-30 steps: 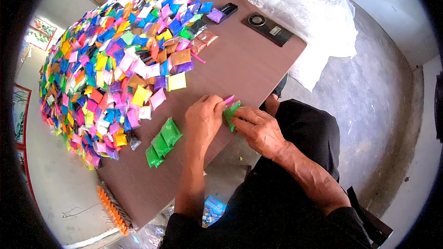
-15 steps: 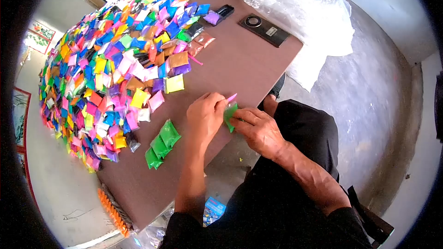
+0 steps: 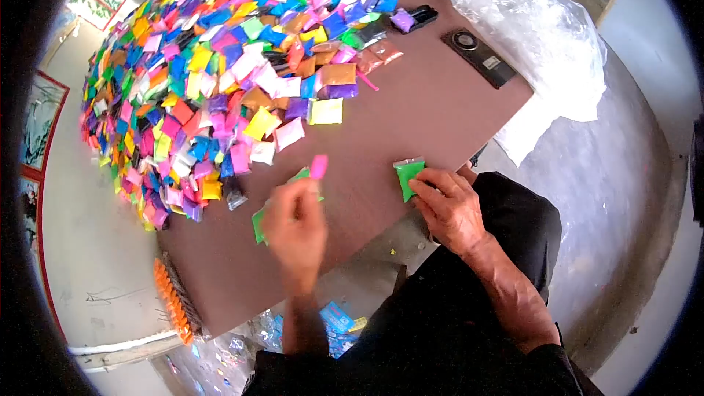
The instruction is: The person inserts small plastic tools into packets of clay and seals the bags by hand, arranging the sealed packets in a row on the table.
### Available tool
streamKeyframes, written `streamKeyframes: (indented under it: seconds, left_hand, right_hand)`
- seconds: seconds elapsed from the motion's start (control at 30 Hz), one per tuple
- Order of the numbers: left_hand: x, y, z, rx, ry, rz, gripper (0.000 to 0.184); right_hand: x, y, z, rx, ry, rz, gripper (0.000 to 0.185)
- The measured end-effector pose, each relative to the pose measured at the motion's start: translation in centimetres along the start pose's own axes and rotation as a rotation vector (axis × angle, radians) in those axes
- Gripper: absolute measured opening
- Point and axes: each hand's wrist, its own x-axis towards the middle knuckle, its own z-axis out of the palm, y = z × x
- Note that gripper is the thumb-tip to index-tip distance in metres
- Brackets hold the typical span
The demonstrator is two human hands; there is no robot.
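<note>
My right hand (image 3: 453,209) pinches the lower side of a small clear packet filled with green material (image 3: 411,176) near the table's front edge. Smeared by motion, my left hand (image 3: 295,220) is closed around a small flat pink piece (image 3: 319,166) that sticks up past its fingers; its exact kind is not clear. Beneath and behind that hand lie more green packets (image 3: 259,227), mostly covered by it.
A large heap of colourful small packets (image 3: 220,81) covers the table's far left. On the brown tabletop (image 3: 411,114) lie a black device with a round dial (image 3: 480,57) and an orange-bristled brush (image 3: 172,301). Clear plastic sheeting (image 3: 539,66) is beyond the right edge.
My left hand has moved left, away from the right hand, carrying the pink piece over the green packets. The right hand keeps the green packet. The view has shifted.
</note>
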Motion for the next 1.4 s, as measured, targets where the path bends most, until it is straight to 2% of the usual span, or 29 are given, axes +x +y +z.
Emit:
streamKeyframes:
  seconds: [0.1,0.23,0.27,0.3,0.43,0.5,0.7,1.03,1.2,1.4]
  left_hand:
    - [0.8,-5.2,-4.6,-0.04,0.242,-0.138,0.009]
    - [-1.5,-17.9,-8.5,-0.114,0.335,-0.291,0.012]
    - [-2.5,-21.1,-9.2,0.018,0.316,-0.28,0.015]
    - [-2.5,-21.5,-9.5,0.149,0.298,-0.269,0.017]
    - [-3.8,-22.1,-10.2,0.286,0.284,-0.307,0.02]
    - [-3.8,-22.4,-10.0,0.371,0.277,-0.242,0.021]
    - [-3.2,-22.0,-9.9,0.228,0.23,-0.444,0.02]
    - [-3.0,-21.3,-10.1,0.185,0.237,-0.367,0.02]
    - [-2.8,-20.0,-10.0,0.259,0.219,-0.476,0.021]
    - [-2.7,-20.2,-10.0,0.182,0.244,-0.441,0.025]
  right_hand:
    - [1.7,-0.9,1.2,0.024,0.008,-0.054,0.035]
    - [4.6,-2.7,3.5,0.04,-0.008,-0.167,0.035]
    - [5.1,-2.9,4.5,0.039,-0.011,-0.168,0.035]
    - [5.7,-3.0,5.8,0.048,-0.02,-0.192,0.034]
    - [7.2,-4.0,9.2,0.055,-0.07,-0.238,0.033]
    - [7.6,-4.3,9.9,0.048,-0.096,-0.258,0.033]
    - [7.8,-4.7,10.1,0.118,-0.154,-0.214,0.034]
    - [8.2,-5.0,9.7,0.135,-0.196,-0.184,0.034]
    - [7.7,-5.3,9.4,0.195,-0.229,-0.099,0.035]
    - [7.6,-4.9,9.7,0.182,-0.194,-0.128,0.034]
